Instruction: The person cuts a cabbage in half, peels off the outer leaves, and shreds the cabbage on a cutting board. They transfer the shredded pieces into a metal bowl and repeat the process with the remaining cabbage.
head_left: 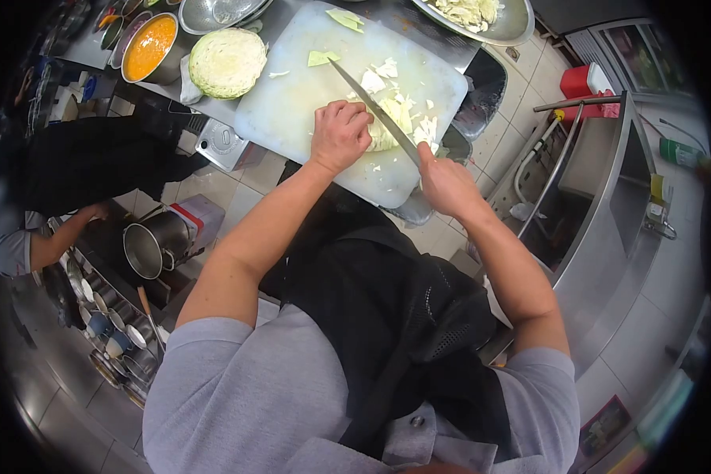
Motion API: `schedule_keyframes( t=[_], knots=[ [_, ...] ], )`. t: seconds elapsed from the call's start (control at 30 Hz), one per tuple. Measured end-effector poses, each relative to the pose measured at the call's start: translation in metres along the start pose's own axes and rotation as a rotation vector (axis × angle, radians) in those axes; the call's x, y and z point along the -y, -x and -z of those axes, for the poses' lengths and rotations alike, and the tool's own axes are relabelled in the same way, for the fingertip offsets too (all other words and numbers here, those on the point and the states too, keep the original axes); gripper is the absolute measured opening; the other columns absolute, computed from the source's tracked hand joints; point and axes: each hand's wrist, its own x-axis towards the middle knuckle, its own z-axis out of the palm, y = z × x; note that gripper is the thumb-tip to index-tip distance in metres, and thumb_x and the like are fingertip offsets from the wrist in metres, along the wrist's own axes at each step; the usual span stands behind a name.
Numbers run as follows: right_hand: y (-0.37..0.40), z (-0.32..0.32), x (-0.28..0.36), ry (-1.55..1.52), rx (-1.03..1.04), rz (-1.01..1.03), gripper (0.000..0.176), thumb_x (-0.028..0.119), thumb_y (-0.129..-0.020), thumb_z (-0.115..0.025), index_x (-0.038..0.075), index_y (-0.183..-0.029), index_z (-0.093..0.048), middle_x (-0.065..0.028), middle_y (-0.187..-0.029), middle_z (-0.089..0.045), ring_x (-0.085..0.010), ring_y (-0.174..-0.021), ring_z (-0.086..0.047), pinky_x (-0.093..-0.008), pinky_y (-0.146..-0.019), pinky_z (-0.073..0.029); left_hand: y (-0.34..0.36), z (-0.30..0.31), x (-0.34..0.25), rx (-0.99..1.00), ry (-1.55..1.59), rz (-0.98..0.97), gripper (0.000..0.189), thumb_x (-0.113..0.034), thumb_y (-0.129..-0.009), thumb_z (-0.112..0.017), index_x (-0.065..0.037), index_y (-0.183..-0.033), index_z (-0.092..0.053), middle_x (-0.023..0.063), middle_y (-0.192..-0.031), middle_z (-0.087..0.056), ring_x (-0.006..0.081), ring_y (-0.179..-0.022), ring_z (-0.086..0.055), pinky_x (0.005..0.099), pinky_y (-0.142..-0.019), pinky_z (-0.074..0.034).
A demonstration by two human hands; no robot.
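My right hand (449, 183) is wrapped round the handle of a long kitchen knife (371, 107). The blade slants up and left over a piece of cabbage (393, 126) on a white cutting board (292, 118). With curled fingers, my left hand (341, 136) presses on the left side of that piece, close to the blade. Chopped bits (425, 130) lie to the right of the knife, and loose leaf pieces (321, 58) lie near its tip. A large cut cabbage (227, 63) rests cut face up at the board's left edge.
A metal pot of orange liquid (150, 49) stands at the back left. A steel bowl of chopped cabbage (470, 14) is at the back right. Another person (51, 237) stands at the left, near an empty pot (144, 251). A steel counter (600, 197) runs along the right.
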Motion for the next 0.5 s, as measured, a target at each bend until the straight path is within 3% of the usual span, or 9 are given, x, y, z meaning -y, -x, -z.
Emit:
schedule_keyframes(
  t=[0.13,0.2,0.33,0.4,0.5],
  knots=[
    [0.028,0.011,0.007,0.020,0.065,-0.016,0.027,0.000,-0.086,-0.051,-0.003,-0.111,-0.042,-0.0299,-0.081,-0.068,-0.0492,-0.082,-0.068,-0.0589,-0.072,-0.052,-0.001,0.000,-0.003,0.013,-0.046,0.014,0.021,-0.013,-0.073,-0.071,-0.019,-0.093,-0.070,-0.0043,-0.110,-0.067,0.0226,-0.108,-0.057,0.0426,-0.092,-0.042],
    [0.037,0.012,0.009,-0.019,0.089,-0.045,0.020,0.006,-0.094,-0.047,-0.003,-0.112,-0.041,-0.0319,-0.081,-0.066,-0.0513,-0.082,-0.066,-0.0598,-0.073,-0.048,-0.001,0.000,-0.003,0.014,-0.041,0.015,0.021,-0.013,-0.073,-0.071,-0.019,-0.093,-0.070,-0.0047,-0.110,-0.067,0.0225,-0.108,-0.057,0.0426,-0.092,-0.042],
    [0.041,0.004,0.011,-0.037,0.135,-0.049,0.020,0.006,-0.096,-0.047,-0.004,-0.112,-0.041,-0.0325,-0.081,-0.067,-0.0522,-0.083,-0.066,-0.0607,-0.074,-0.047,-0.001,0.003,-0.003,0.010,-0.015,0.004,0.024,-0.008,-0.072,-0.069,-0.017,-0.095,-0.071,-0.0033,-0.111,-0.067,0.0245,-0.109,-0.057,0.0418,-0.091,-0.042],
    [0.025,-0.035,0.001,-0.026,0.035,0.003,0.024,0.000,-0.089,-0.047,-0.004,-0.112,-0.040,-0.0320,-0.081,-0.067,-0.0510,-0.081,-0.067,-0.0605,-0.073,-0.050,-0.002,0.003,-0.002,0.013,-0.022,0.014,0.023,-0.008,-0.072,-0.069,-0.017,-0.094,-0.071,-0.0030,-0.110,-0.067,0.0245,-0.108,-0.057,0.0420,-0.091,-0.042],
    [-0.007,-0.057,-0.003,-0.088,-0.042,0.007,0.023,0.002,-0.090,-0.047,-0.003,-0.111,-0.040,-0.0320,-0.080,-0.067,-0.0509,-0.081,-0.067,-0.0608,-0.073,-0.049,-0.004,0.002,-0.001,-0.010,0.010,0.018,0.020,-0.008,-0.073,-0.070,-0.016,-0.092,-0.070,-0.0021,-0.108,-0.067,0.0247,-0.107,-0.057,0.0421,-0.091,-0.043]
  ],
)
